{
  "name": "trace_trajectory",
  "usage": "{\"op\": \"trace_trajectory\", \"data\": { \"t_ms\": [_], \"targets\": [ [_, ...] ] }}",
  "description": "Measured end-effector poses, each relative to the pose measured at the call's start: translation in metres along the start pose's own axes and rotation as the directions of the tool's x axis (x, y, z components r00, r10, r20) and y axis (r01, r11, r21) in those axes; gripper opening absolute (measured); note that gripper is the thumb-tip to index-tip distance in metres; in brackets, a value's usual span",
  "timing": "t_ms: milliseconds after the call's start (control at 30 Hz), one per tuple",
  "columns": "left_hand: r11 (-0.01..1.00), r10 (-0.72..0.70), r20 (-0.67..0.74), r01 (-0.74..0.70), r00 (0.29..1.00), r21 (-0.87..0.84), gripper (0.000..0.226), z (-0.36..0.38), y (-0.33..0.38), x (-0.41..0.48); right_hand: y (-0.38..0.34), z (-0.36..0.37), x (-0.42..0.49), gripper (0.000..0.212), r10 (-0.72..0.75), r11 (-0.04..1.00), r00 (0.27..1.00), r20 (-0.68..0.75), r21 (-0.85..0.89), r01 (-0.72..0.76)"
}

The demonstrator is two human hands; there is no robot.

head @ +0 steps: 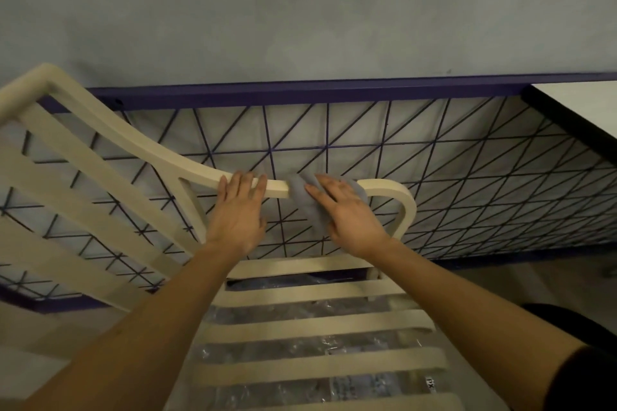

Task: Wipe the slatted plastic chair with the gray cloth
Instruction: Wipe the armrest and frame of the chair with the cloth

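Left grip (238,213) rests flat on the chair armrest (157,152); right grip (347,213) presses the gray cloth (305,207) flat-fingered.

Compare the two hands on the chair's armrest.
The left hand rests bare on the armrest; the right hand presses the gray cloth onto it. The left hand lies nearer the backrest, the right hand nearer the curved front end. Both keep fairly straight fingers on one rail.

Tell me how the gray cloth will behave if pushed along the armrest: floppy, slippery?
Likely floppy: the gray cloth drapes over the armrest and hangs below it. Probably light: the right hand merely presses it flat. It may bunch on the smooth plastic.
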State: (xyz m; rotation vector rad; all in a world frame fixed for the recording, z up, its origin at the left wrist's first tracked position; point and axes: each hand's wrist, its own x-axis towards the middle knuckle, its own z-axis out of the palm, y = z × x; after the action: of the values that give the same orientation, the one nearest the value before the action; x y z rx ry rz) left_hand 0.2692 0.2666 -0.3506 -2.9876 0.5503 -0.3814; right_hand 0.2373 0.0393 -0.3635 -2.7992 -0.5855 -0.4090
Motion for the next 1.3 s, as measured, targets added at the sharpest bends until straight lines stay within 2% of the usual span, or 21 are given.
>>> {"op": "trace_trajectory", "data": {
  "t_ms": [167, 300, 367, 400, 467, 533, 567, 633, 700, 733, 767, 833, 900, 967, 1033, 1100, 1200, 1300],
  "targets": [
    [0.999, 0.026, -0.01, -0.027, 1.0, -0.021, 0.079, 0.001, -0.003, -0.001, 0.017, -0.012, -0.014, 0.074, 0.038, 0.999, 0.999, -0.008, -0.01, -0.038],
    [0.999, 0.001, 0.035, 0.0, 0.999, -0.035, 0.074, -0.003, 0.001, 0.001, 0.031, -0.023, -0.022, 0.059, 0.068, 0.998, 0.998, -0.02, -0.017, -0.068],
    [0.998, -0.041, 0.075, 0.044, 0.996, -0.041, 0.07, -0.006, 0.004, 0.004, 0.028, -0.03, -0.017, 0.049, 0.111, 0.992, 0.993, -0.039, 0.062, -0.108],
    [0.994, -0.067, 0.081, 0.074, 0.994, -0.08, 0.067, -0.01, 0.007, 0.007, 0.023, -0.035, -0.012, 0.045, 0.166, 0.971, 0.986, -0.032, 0.179, -0.157],
    [0.963, -0.056, 0.011, 0.057, 0.998, -0.265, 0.059, -0.019, 0.023, 0.014, 0.012, -0.046, 0.0, 0.046, 0.301, 0.849, 0.953, 0.035, 0.445, -0.285],
    [0.88, 0.011, -0.109, -0.062, 0.994, -0.47, 0.057, -0.029, 0.051, 0.019, 0.005, -0.054, 0.013, 0.054, 0.312, 0.727, 0.94, 0.141, 0.601, -0.331],
    [0.85, 0.039, -0.133, -0.103, 0.99, -0.516, 0.058, -0.031, 0.067, 0.02, 0.006, -0.055, 0.018, 0.056, 0.291, 0.703, 0.942, 0.169, 0.63, -0.33],
    [0.851, 0.072, -0.097, -0.112, 0.993, -0.513, 0.058, -0.027, 0.094, 0.023, 0.011, -0.057, 0.024, 0.057, 0.292, 0.636, 0.93, 0.221, 0.682, -0.362],
    [0.915, 0.068, -0.036, -0.077, 0.997, -0.396, 0.051, -0.016, 0.106, 0.028, 0.022, -0.065, 0.024, 0.052, 0.39, 0.472, 0.885, 0.253, 0.77, -0.429],
    [0.944, 0.055, -0.03, -0.062, 0.998, -0.324, 0.046, -0.013, 0.105, 0.031, 0.032, -0.068, 0.021, 0.047, 0.443, 0.435, 0.864, 0.237, 0.786, -0.439],
    [0.962, 0.043, -0.04, -0.052, 0.998, -0.267, 0.042, -0.012, 0.1, 0.035, 0.045, -0.071, 0.016, 0.041, 0.491, 0.456, 0.848, 0.198, 0.771, -0.444],
    [0.985, 0.015, -0.084, -0.03, 0.996, -0.172, 0.038, -0.014, 0.082, 0.045, 0.073, -0.072, -0.001, 0.027, 0.547, 0.589, 0.826, 0.139, 0.638, -0.497],
    [0.996, 0.007, -0.122, -0.018, 0.992, -0.087, 0.031, -0.015, 0.063, 0.049, 0.092, -0.065, -0.019, 0.028, 0.553, 0.678, 0.81, 0.194, 0.461, -0.573],
    [0.993, 0.051, -0.107, -0.061, 0.993, -0.099, 0.028, -0.013, 0.058, 0.048, 0.099, -0.051, -0.031, 0.036, 0.545, 0.694, 0.804, 0.237, 0.411, -0.591],
    [0.974, 0.08, -0.072, -0.093, 0.994, -0.208, 0.03, -0.011, 0.071, 0.044, 0.098, -0.04, -0.034, 0.038, 0.55, 0.666, 0.813, 0.191, 0.486, -0.565],
    [0.939, 0.031, -0.086, -0.058, 0.996, -0.339, 0.029, -0.006, 0.089, 0.044, 0.098, -0.035, -0.035, 0.036, 0.583, 0.582, 0.798, 0.155, 0.606, -0.543],
    [0.977, 0.014, -0.055, -0.026, 0.998, -0.211, 0.052, 0.006, 0.115, 0.05, 0.104, -0.032, -0.045, 0.031, 0.693, 0.321, 0.7, 0.171, 0.797, -0.512],
    [0.99, 0.032, -0.084, -0.043, 0.996, -0.134, 0.053, 0.011, 0.135, 0.052, 0.113, -0.024, -0.056, 0.03, 0.794, 0.019, 0.57, 0.212, 0.928, -0.372]
  ]
}}
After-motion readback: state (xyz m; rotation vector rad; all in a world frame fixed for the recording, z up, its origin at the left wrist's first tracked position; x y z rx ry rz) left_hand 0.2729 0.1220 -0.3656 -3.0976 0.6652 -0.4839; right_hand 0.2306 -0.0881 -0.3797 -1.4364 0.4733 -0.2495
